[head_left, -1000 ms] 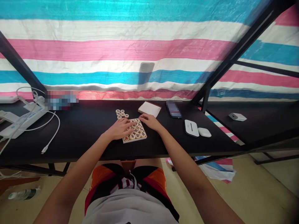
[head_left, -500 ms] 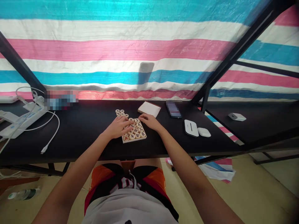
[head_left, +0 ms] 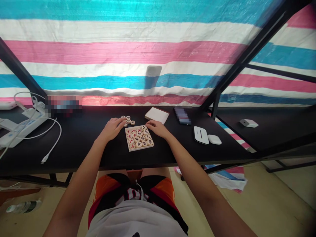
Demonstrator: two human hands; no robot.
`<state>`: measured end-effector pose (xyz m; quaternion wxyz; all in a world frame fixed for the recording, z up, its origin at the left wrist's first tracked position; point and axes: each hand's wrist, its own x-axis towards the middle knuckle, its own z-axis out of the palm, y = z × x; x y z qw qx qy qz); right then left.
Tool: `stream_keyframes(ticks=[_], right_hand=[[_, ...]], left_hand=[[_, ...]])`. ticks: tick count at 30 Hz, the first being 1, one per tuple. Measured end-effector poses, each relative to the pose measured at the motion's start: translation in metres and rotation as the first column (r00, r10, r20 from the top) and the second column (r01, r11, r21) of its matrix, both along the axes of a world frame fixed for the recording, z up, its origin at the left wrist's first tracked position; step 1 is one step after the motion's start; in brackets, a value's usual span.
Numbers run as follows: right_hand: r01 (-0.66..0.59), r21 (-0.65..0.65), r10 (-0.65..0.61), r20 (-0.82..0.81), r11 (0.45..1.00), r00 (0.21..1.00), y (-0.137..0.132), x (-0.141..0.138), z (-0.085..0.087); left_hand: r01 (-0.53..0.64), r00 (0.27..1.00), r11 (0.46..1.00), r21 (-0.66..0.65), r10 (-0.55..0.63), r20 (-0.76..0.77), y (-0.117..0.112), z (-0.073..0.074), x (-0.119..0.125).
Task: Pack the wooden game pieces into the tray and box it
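A small pale wooden tray (head_left: 129, 148) filled with round Chinese chess pieces lies on the black table (head_left: 84, 144) in front of me. My left hand (head_left: 112, 128) rests left of the tray, its fingertips reaching several loose chess pieces (head_left: 128, 120) behind the tray; whether it grips one is unclear. At the tray's far right corner lies my right hand (head_left: 157, 128), fingers curled and touching the tray's edge.
A white box lid (head_left: 157, 115) lies behind the tray, a phone (head_left: 182, 115) to its right, then a white flat device (head_left: 201, 135) and a white case (head_left: 214, 139). Power strips and white cables (head_left: 27, 126) fill the table's left end. A second black table (head_left: 271, 130) stands right.
My left hand has left the top of the tray and moved back and left to the loose pieces, uncovering the tray's pieces. The right hand has stayed put.
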<state>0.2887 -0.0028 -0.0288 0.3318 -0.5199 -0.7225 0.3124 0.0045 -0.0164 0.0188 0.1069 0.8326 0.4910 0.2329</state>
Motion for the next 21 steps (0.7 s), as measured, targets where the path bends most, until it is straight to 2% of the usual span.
stream_keyframes(ticks=[3,6,12,17,21], right_hand=[[-0.003,-0.003,0.003,0.002,1.000,1.000,0.000,0.000,0.000],[0.000,-0.002,0.000,0.004,1.000,1.000,-0.001,0.000,0.001],[-0.003,-0.003,0.003,0.000,1.000,1.000,0.000,0.000,-0.001],[-0.005,0.005,0.005,-0.007,1.000,1.000,0.001,0.000,-0.003],[-0.007,0.004,0.007,-0.001,1.000,1.000,0.001,0.001,-0.001]], left_hand=[[-0.103,0.993,0.993,-0.051,0.100,-0.063,0.004,-0.004,-0.005],[-0.147,0.977,0.988,-0.054,0.136,-0.165,0.006,-0.008,-0.005],[-0.150,0.955,0.989,-0.007,0.143,-0.259,0.009,-0.015,-0.008],[-0.115,0.962,0.993,-0.026,0.104,-0.254,0.013,-0.018,-0.012],[-0.140,0.964,0.990,-0.013,0.133,-0.231,0.013,-0.019,-0.010]])
